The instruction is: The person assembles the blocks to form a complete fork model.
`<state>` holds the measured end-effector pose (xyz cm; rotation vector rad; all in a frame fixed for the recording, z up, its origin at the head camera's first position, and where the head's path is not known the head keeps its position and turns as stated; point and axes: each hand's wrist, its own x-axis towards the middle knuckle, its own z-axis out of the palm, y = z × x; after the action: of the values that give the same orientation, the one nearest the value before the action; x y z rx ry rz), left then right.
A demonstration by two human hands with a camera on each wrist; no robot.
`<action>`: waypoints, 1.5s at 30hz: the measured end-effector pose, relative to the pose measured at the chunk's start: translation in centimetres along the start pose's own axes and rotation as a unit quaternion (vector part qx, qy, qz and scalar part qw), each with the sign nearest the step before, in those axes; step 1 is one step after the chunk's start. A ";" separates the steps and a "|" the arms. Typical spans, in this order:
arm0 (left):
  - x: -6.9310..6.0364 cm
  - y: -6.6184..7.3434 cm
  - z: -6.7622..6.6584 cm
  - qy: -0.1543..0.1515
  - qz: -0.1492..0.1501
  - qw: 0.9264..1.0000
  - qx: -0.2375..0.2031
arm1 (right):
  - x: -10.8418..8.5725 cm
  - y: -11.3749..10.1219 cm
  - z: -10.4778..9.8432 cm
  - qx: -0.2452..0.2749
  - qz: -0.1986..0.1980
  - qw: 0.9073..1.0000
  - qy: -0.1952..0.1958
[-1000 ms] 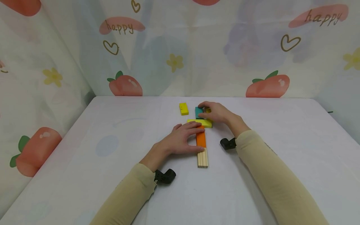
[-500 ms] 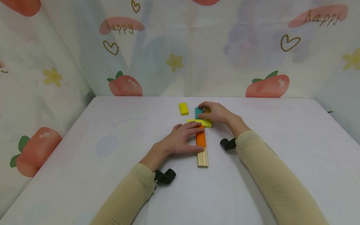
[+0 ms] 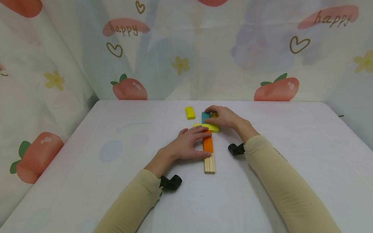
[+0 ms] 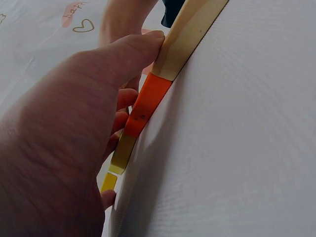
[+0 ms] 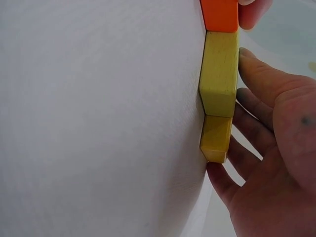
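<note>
My left hand (image 3: 186, 144) rests on a line of wooden blocks, its fingers extended over the orange block (image 3: 208, 145) and its thumb on the plain wood block (image 3: 209, 165). A yellow block (image 3: 214, 128) lies crosswise against the orange one's far end. Beyond it my right hand (image 3: 222, 117) holds a teal block (image 3: 205, 116), thumb at the near end and index finger at the far edge. A darker yellow block (image 5: 216, 132) sits under its other fingers, partly hidden in the head view. The blocks lie flat, touching end to side.
Another yellow block (image 3: 190, 113) lies apart, to the left of the teal one. The white tabletop (image 3: 122, 181) surrounds the blocks. Behind it hangs a printed cloth (image 3: 209, 51). Black cameras (image 3: 171, 183) are worn at both wrists.
Both hands keep their places on the blocks, and the blocks lie as before. The head view has shifted only very slightly.
</note>
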<state>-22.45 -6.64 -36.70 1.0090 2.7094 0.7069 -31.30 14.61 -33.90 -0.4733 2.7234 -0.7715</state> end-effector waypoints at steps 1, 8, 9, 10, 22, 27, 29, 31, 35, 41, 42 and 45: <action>0.0 0.0 0.0 0.000 -0.001 1.000 0.000 | 0.0 0.0 0.0 -0.001 -0.001 1.000 0.000; 0.0 -0.2 0.1 0.000 -0.004 1.000 0.002 | 0.1 0.1 0.0 0.000 -0.006 1.000 0.001; 0.0 -0.2 0.1 0.000 -0.004 1.000 0.001 | 0.1 0.1 0.0 0.000 -0.005 1.000 0.001; 0.0 -0.2 0.1 0.000 -0.004 1.000 0.001 | 0.1 0.1 0.0 0.000 -0.005 1.000 0.000; 0.1 -0.1 0.1 0.001 -0.002 1.000 0.007 | 0.2 0.2 0.0 -0.001 -0.016 1.000 0.001; 0.0 -0.1 0.1 0.001 -0.003 1.000 0.007 | 0.2 0.2 0.0 0.000 -0.017 1.000 0.001; 0.0 -0.1 0.2 0.001 -0.003 1.000 0.007 | 0.1 0.2 0.0 0.001 -0.016 1.000 0.002; 0.1 -0.1 0.2 0.000 -0.003 1.000 0.008 | 0.0 0.3 0.0 0.004 -0.015 1.000 0.005; 0.1 0.0 0.2 -0.001 -0.005 1.000 0.010 | -0.3 0.4 -0.1 0.009 -0.014 1.000 0.011; 0.0 0.1 0.2 0.001 -0.008 1.000 0.016 | -0.9 0.5 -0.3 0.007 -0.020 1.000 0.021; 0.0 0.1 0.2 0.002 -0.008 1.000 0.016 | -1.0 0.5 -0.3 0.008 -0.020 1.000 0.023; -0.1 0.0 0.2 0.007 -0.003 1.000 0.013 | -1.3 0.7 -0.5 0.007 -0.019 0.999 0.027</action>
<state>-22.35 -6.61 -36.83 1.0053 2.7386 0.6824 -30.42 15.84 -33.65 -0.5104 2.7641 -0.8255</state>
